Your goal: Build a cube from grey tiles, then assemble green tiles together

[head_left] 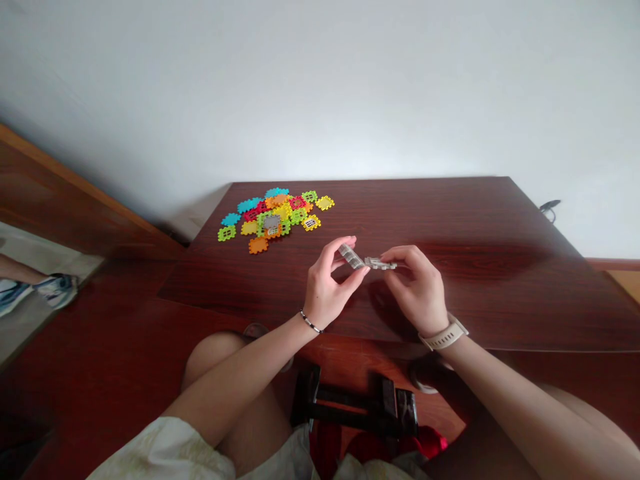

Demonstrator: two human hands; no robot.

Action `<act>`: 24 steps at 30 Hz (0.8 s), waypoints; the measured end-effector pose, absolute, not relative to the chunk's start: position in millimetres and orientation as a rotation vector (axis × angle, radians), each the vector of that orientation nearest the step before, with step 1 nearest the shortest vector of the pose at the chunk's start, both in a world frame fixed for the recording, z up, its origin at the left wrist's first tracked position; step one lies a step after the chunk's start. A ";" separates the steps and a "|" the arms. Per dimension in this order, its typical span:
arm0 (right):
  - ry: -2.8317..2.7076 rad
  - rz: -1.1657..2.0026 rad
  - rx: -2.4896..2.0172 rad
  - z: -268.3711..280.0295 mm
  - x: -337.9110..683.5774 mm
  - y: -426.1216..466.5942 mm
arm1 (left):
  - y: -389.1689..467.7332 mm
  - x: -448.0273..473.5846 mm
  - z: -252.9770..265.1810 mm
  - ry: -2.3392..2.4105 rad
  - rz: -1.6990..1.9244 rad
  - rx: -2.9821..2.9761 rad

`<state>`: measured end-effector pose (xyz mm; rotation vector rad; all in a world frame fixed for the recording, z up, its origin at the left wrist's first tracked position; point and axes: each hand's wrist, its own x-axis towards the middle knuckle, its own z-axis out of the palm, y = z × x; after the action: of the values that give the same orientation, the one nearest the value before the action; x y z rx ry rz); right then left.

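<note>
My left hand (330,280) pinches a grey notched plastic panel (351,257) that is tilted steeply. In my right hand (415,283) is a second grey notched panel (380,264), held nearly flat and seen edge-on. The two panels meet at an edge above the table; whether they are locked together I cannot tell. Beyond my left hand lies a loose pile of coloured interlocking panels (283,212) in blue, red, orange, yellow and green, some with window cut-outs. A grey panel (272,221) rests on top of that pile.
The dark wooden table (475,233) stands against a white wall (350,93). Beyond the table's right edge is a black cable (550,205). A black metal frame (350,403) sits below, between my legs. At far left, another person's shoe (57,290) shows on the floor.
</note>
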<state>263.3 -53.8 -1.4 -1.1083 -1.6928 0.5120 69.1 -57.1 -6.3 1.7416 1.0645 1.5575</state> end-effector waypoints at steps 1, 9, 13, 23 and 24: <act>-1.702 0.506 -1.120 -0.6 263.0 -53.5 | -57.1 69.0 -5.9 1.067 1.568 1.746; -1.829 0.507 -1.189 -2.8 262.3 -52.4 | -57.0 68.3 -5.1 1.094 1.629 1.788; -2.030 0.326 -1.127 -0.3 259.7 -59.8 | -59.0 71.1 -5.6 1.108 1.629 1.737; -2.046 0.017 -1.049 -6.3 258.3 -62.0 | -76.4 86.3 -4.3 1.023 1.550 1.510; -2.053 0.001 -1.046 -5.9 258.1 -62.1 | -77.0 87.2 -4.7 1.020 1.544 1.485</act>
<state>258.1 -62.1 -5.9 -1.0461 -2.0527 0.0010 87.2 -77.0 -4.7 1.4847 1.0197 1.5440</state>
